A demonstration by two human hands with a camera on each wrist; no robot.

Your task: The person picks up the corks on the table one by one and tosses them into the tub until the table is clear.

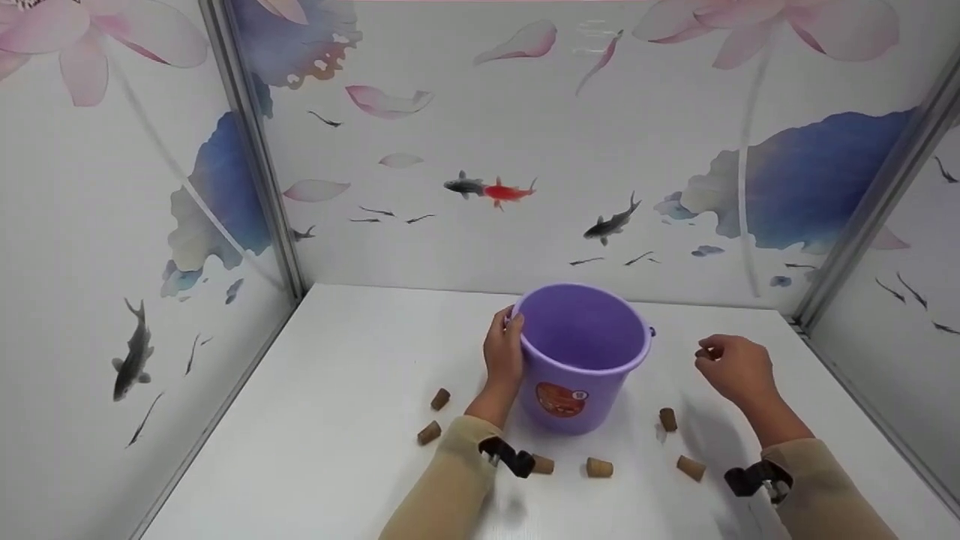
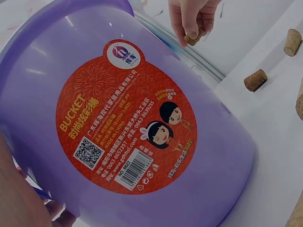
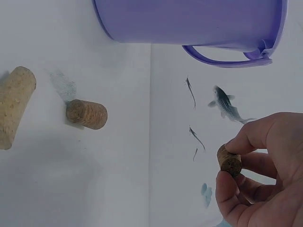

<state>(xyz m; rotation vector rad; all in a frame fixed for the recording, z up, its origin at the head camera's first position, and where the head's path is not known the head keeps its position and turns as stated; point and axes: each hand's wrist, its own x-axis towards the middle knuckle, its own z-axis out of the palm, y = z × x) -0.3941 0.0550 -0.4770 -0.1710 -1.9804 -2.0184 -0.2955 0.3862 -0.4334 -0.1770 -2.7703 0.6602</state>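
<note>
A purple plastic bucket (image 1: 600, 397) stands upright with a red round label (image 2: 128, 118) on its side. My left hand (image 1: 504, 356) grips the bucket's left side near the rim, thumb close to the top edge. To the right of the bucket and apart from it, my right hand (image 1: 739, 367) is raised over the table. Between thumb and fingers it pinches a cork stopper (image 3: 229, 161), which also shows in the left wrist view. Other cork stoppers lie near the bucket, among them one (image 1: 668, 419) to its right and one (image 1: 599, 467) in front.
Two more corks, one (image 1: 440, 399) farther back, lie left of the left forearm. Another cork (image 1: 541, 465) is partly behind the left wrist camera mount. White panels (image 1: 420, 255) printed with fish and flowers enclose the white table (image 1: 352, 360) at the back and sides.
</note>
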